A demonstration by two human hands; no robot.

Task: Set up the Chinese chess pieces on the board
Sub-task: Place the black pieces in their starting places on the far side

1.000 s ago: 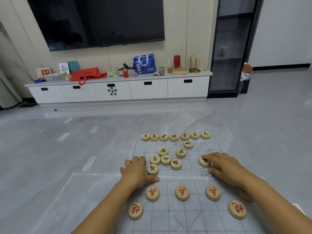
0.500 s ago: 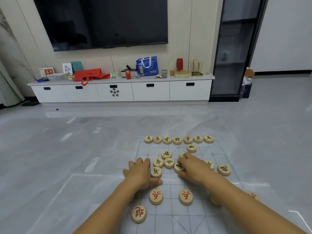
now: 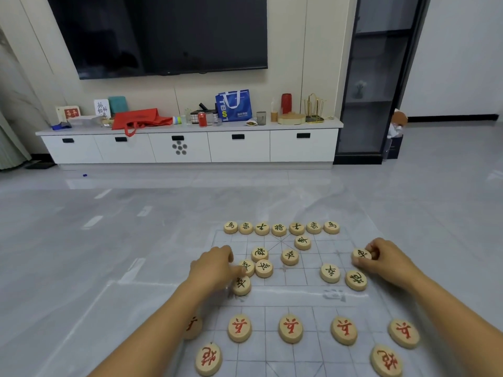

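Chariot piece (image 3: 361,253): pinched in the right hand (image 3: 386,263) at the right edge of the board (image 3: 285,297), short of its far corner.
Cannon piece (image 3: 356,280): lay just beside; a low carry could knock it.
Left hand (image 3: 213,268): thumb against a soldier piece (image 3: 241,285); grip could not be determined.
Board: thin sheet; dragging could shift it.

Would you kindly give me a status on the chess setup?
Right hand pinches black chariot, board's right edge. Left hand touches black soldier. Nothing blocking.
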